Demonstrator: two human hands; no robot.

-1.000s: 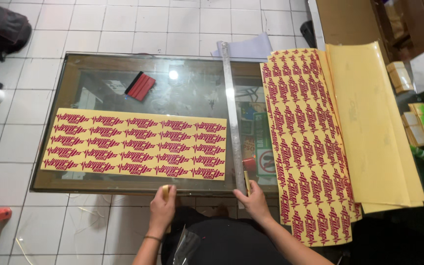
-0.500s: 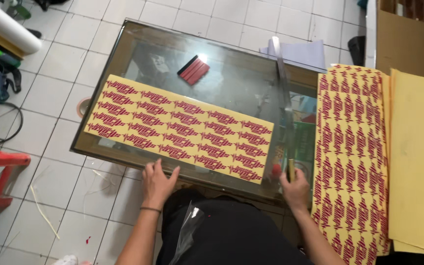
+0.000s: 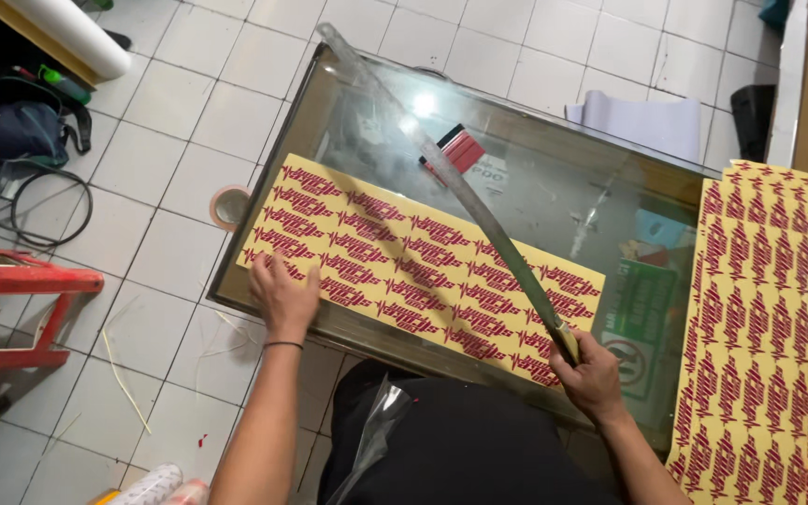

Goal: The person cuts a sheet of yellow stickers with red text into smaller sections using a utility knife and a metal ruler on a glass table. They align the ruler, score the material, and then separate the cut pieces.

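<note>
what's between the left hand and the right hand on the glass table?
Head view: the yellow sticker sheet with red prints spans the stretch. The left hand presses its near-left corner; the right hand grips a long metal ruler slanting above the sheet.

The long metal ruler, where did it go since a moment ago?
The long metal ruler lay along the right edge of the yellow sticker sheet with red prints; now the right hand holds its near end and has swung it slantwise over the sheet. The left hand moved onto the sheet's left end. The sheet stayed on the glass table.
</note>
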